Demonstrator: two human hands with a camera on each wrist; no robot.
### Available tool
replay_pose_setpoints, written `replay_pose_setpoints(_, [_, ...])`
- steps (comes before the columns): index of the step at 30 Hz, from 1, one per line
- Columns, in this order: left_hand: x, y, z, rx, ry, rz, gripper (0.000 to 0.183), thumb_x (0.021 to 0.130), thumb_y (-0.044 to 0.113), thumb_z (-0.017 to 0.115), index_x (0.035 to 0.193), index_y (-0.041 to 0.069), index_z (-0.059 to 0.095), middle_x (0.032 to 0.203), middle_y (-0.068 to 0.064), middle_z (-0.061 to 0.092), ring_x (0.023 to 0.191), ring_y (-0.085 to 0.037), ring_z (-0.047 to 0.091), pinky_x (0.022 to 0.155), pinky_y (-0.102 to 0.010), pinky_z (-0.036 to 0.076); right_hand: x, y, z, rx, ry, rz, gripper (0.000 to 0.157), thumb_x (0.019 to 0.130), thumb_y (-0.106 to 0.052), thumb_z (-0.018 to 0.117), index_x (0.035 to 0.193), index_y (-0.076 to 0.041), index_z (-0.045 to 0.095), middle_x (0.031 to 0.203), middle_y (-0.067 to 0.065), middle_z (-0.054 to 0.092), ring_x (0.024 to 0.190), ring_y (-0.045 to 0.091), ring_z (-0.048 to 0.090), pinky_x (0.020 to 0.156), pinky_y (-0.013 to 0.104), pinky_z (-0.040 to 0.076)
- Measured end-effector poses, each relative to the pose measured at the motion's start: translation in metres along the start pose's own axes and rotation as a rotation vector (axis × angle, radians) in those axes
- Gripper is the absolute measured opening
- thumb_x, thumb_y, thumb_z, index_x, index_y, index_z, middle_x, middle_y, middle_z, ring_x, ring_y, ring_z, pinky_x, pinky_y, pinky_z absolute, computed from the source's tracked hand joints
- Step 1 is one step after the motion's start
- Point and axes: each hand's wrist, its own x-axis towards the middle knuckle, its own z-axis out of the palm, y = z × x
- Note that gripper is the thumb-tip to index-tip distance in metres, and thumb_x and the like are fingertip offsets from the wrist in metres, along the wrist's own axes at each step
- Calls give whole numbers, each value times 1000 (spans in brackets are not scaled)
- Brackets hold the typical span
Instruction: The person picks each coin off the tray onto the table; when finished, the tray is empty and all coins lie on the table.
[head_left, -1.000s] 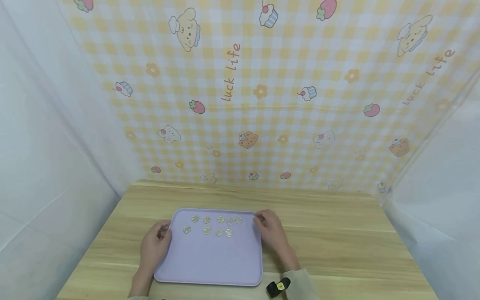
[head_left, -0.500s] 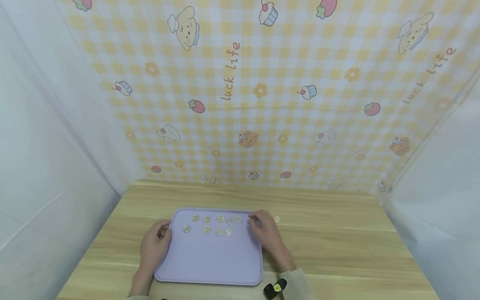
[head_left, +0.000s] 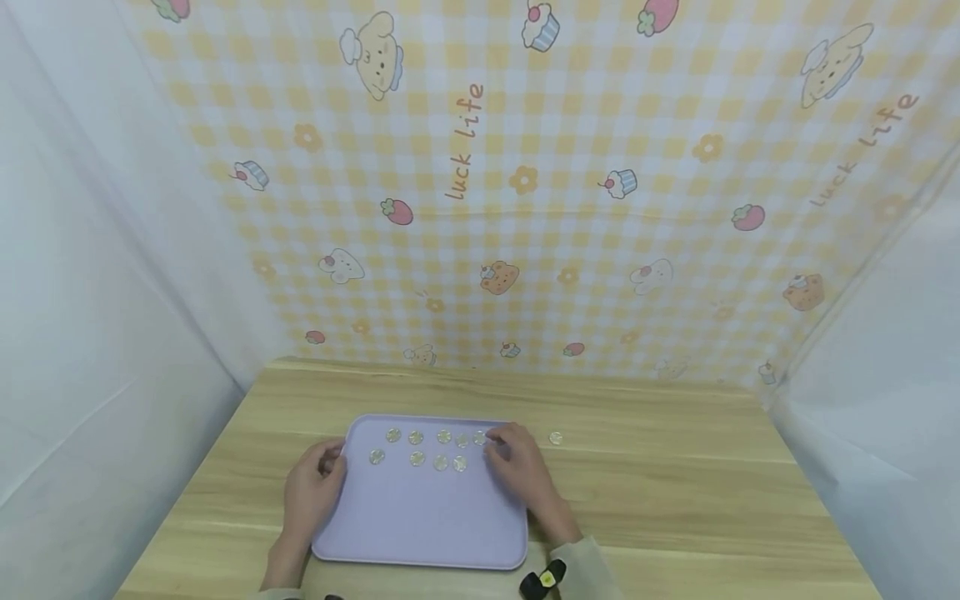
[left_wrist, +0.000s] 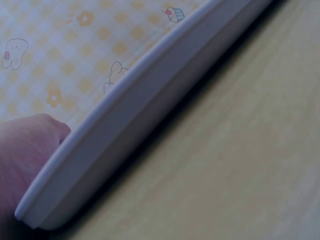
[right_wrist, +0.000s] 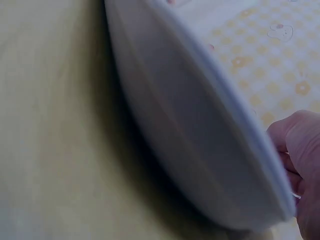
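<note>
A lilac tray (head_left: 420, 525) lies on the wooden table, its raised side showing large in both wrist views. Several small shiny coins (head_left: 417, 458) lie in two loose rows near its far edge. My left hand (head_left: 309, 492) grips the tray's left rim, fingers curled at the edge. Over the tray's right part, my right hand (head_left: 521, 467) has thumb and forefinger apart beside the rightmost coin of the far row. Whether the fingertips touch that coin cannot be made out. The right wrist view shows this hand (right_wrist: 305, 155) just beyond the rim, partly cut off.
One loose coin (head_left: 556, 437) lies on the wooden table (head_left: 675, 492) to the right of the tray. A yellow checked cloth (head_left: 570, 225) hangs behind the table, with white sheets (head_left: 97, 333) at the sides. A black wrist strap (head_left: 542, 579) is on my right wrist.
My right hand has moved left from the tray's right edge toward the rightmost coin. The loose coin on the table, hidden before, now shows. The left hand stays in place.
</note>
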Motion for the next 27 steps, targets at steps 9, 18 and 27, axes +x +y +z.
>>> replay_pose_setpoints(9, [-1, 1, -1, 4, 13, 21, 30, 94, 12, 60, 124, 6, 65, 102, -9, 71, 82, -14, 61, 66, -18, 51, 3, -7, 6, -8, -63, 97, 20, 86, -10, 71, 106, -6, 71, 102, 4, 69, 100, 21, 63, 93, 39, 53])
replay_pose_setpoints(18, [-2, 2, -1, -9, -2, 2, 31, 94, 12, 60, 125, 7, 64, 102, -8, 70, 84, -15, 61, 66, -18, 51, 5, -10, 11, -70, -58, 149, 25, 84, -10, 73, 108, -2, 71, 102, 7, 67, 100, 23, 61, 92, 41, 53])
replay_pose_setpoints(27, [-1, 1, 1, -5, 3, 7, 31, 95, 12, 60, 125, 7, 64, 101, -7, 70, 82, -14, 60, 65, -18, 51, 9, -10, 18, -112, -63, 145, 22, 86, -11, 73, 107, -5, 72, 102, 6, 67, 98, 22, 60, 90, 40, 53])
